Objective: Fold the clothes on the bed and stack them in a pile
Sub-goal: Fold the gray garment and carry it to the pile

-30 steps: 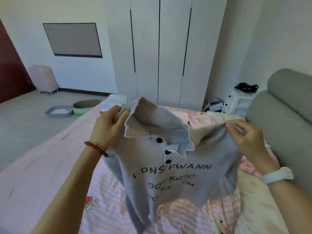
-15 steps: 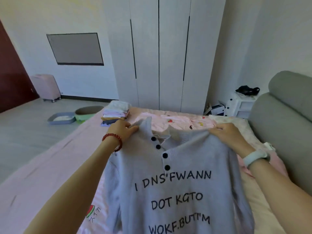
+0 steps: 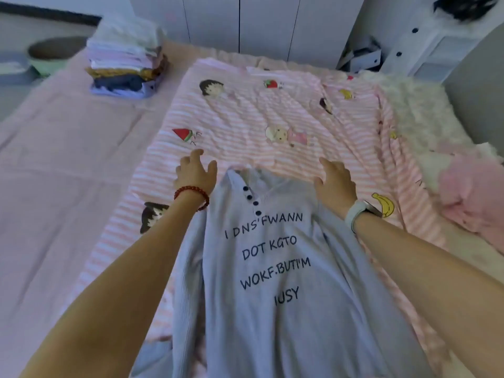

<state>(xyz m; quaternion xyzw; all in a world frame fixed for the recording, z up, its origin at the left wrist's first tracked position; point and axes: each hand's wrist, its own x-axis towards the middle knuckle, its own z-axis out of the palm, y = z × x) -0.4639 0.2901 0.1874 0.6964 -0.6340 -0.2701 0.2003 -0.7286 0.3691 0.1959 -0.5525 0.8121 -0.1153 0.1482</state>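
White wardrobe doors [image 3: 240, 20] close off the far side of the room; below them lies the bed [image 3: 62, 165], covered in a plain pink sheet.

A pink-and-white striped quilt with cartoon prints [image 3: 259, 115] is spread over the middle of the bed and appears to serve as the folding surface. To its right sit a white fluffy blanket [image 3: 420, 115] and a crumpled pink garment [image 3: 471, 197], the latter probably not yet folded.

The grey ribbed-knit polo sweater with dark lettering and four dark buttons [image 3: 272, 282] lies face up on the quilt, collar pointing away from the person. This placement suits flattening before the fold. The knit looks soft and drapes in loose ridges along its left edge.

At the far-left corner stands the pile of folded clothes [image 3: 125, 64] — white, pink, mustard and navy layers, squared up.

The left hand [image 3: 195, 173] rests just beside the collar, fingers spread, holding nothing. The right hand [image 3: 336, 181] lies flat on the shoulder area — likewise spread, gripping nothing — apparently pressing the fabric smooth.
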